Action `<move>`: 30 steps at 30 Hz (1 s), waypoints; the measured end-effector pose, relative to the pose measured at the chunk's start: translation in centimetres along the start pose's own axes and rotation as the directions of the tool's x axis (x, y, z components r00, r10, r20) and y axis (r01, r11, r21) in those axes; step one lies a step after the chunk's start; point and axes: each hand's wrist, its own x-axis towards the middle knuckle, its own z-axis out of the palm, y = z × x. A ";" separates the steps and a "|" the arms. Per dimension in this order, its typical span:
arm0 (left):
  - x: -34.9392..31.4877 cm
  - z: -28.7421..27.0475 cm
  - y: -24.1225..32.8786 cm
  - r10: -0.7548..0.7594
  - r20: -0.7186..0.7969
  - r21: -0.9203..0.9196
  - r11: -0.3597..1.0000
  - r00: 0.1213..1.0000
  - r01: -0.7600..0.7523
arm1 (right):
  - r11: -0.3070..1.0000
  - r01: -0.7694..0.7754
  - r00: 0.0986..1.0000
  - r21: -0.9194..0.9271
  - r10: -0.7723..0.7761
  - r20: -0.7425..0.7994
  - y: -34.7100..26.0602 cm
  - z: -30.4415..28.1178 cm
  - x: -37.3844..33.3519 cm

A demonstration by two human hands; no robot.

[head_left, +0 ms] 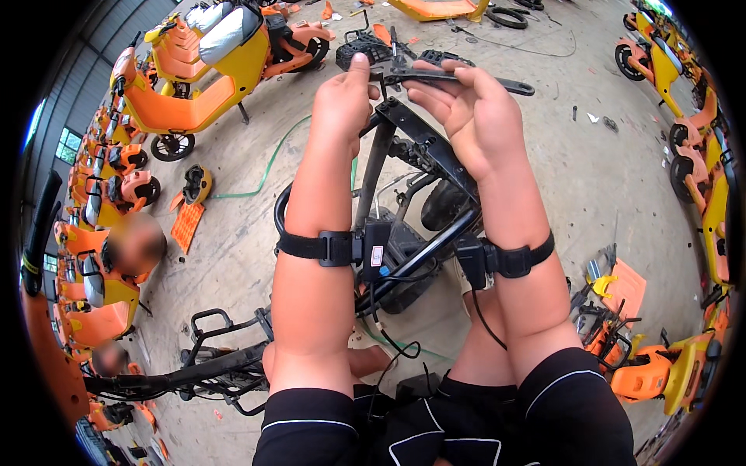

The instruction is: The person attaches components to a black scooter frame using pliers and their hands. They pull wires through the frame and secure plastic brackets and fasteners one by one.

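A black scooter frame (420, 128) stands in front of me, its upper end just below my hands. My right hand (474, 109) has its fingers curled about a long, flat black ratchet wrench (509, 85), which lies crosswise with a hole at its right end. Beside the wrench's head, my left hand (342, 101) is closed with the thumb pointing up. A small dark piece shows at its fingertips; what lies inside the grip is hidden. Black straps with small boxes and cables are on both forearms.
Yellow and orange scooters (186, 93) line the left side, with more scooters (691, 155) on the right. A yellow helmet (196, 184), a green strap (268, 165) and black parts (365, 53) lie on the concrete floor. An orange panel (624, 289) sits at right among loose parts.
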 end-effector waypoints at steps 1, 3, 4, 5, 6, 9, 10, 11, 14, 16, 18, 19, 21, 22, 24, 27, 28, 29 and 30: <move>0.0 0.0 0.1 -0.026 0.019 -0.006 1.000 0.999 0.026 | 1.000 -0.009 1.000 0.004 0.009 -0.002 -0.2 0.2 -0.5; 0.1 0.1 0.2 -0.058 0.062 -0.043 0.997 0.996 0.060 | 1.000 -0.017 1.000 0.002 0.017 -0.006 0.0 0.2 -1.3; 0.1 0.1 0.1 -0.041 0.068 -0.056 0.997 0.997 0.045 | 1.000 -0.022 1.000 0.001 0.022 -0.005 0.0 0.4 -1.8; 0.1 0.0 0.1 -0.025 0.073 -0.068 0.997 0.997 0.030 | 1.000 -0.025 1.000 0.003 0.025 -0.010 -0.2 0.7 -2.2; 0.0 0.1 0.2 -0.008 0.081 -0.076 0.997 0.997 0.015 | 1.000 -0.030 0.999 0.000 0.030 -0.033 -0.4 1.0 -2.6; -0.1 0.1 0.6 0.023 0.031 -0.085 0.996 0.999 -0.021 | 0.999 -0.043 0.995 -0.012 0.042 -0.088 -1.2 1.1 -3.8; 0.0 0.1 0.6 0.039 0.007 -0.084 0.996 0.999 -0.038 | 0.999 -0.032 0.995 -0.016 0.030 -0.099 -1.6 0.8 -4.2; 0.4 -0.1 0.4 0.048 0.001 -0.081 0.996 0.999 -0.048 | 1.000 -0.021 0.994 -0.021 0.019 -0.109 -1.9 0.5 -4.5; 0.5 0.0 0.2 0.040 -0.008 -0.091 0.995 0.999 -0.041 | 0.991 0.022 0.991 -0.130 -0.038 -0.125 -2.6 -0.3 -5.0; 0.5 0.0 0.0 0.064 -0.007 -0.102 0.993 0.998 -0.065 | 0.970 0.015 0.995 -0.243 -0.038 -0.091 -3.1 -0.6 -4.9; 0.5 0.2 -0.1 0.083 -0.018 -0.110 0.990 0.996 -0.084 | 0.953 0.001 0.988 -0.304 -0.047 -0.145 -3.2 -1.0 -4.6; 0.5 0.4 -0.1 0.089 -0.029 -0.111 0.990 0.996 -0.091 | 0.930 0.001 0.986 -0.367 -0.063 -0.156 -3.1 -1.4 -4.4; 0.7 0.6 -0.2 0.104 -0.050 -0.128 0.986 0.993 -0.110 | 0.918 0.017 0.981 -0.397 -0.092 -0.169 -2.7 -1.6 -4.3; 0.8 0.6 -0.3 0.114 -0.060 -0.143 0.982 0.992 -0.122 | 0.931 0.034 0.979 -0.365 -0.104 -0.173 -2.3 -1.3 -4.4; 1.0 0.6 -0.5 0.126 -0.076 -0.163 0.977 0.989 -0.137 | 0.932 0.064 0.976 -0.356 -0.134 -0.175 -1.8 -0.7 -4.6; 1.2 0.5 -0.8 0.130 -0.090 -0.170 0.975 0.987 -0.144 | 0.902 0.088 0.973 -0.422 -0.168 -0.157 -1.4 -0.3 -5.1; 1.3 0.3 -0.9 0.129 -0.089 -0.167 0.976 0.988 -0.142 | 0.894 0.087 0.975 -0.440 -0.168 -0.148 -1.2 -0.3 -5.3; 1.4 0.2 -1.0 0.128 -0.089 -0.165 0.976 0.988 -0.141 | 0.884 0.086 0.976 -0.459 -0.168 -0.140 -1.1 -0.3 -5.4; 1.4 0.4 -1.0 0.137 -0.094 -0.145 0.978 0.986 -0.150 | 0.882 0.092 0.976 -0.463 -0.172 -0.133 -1.0 -0.5 -5.5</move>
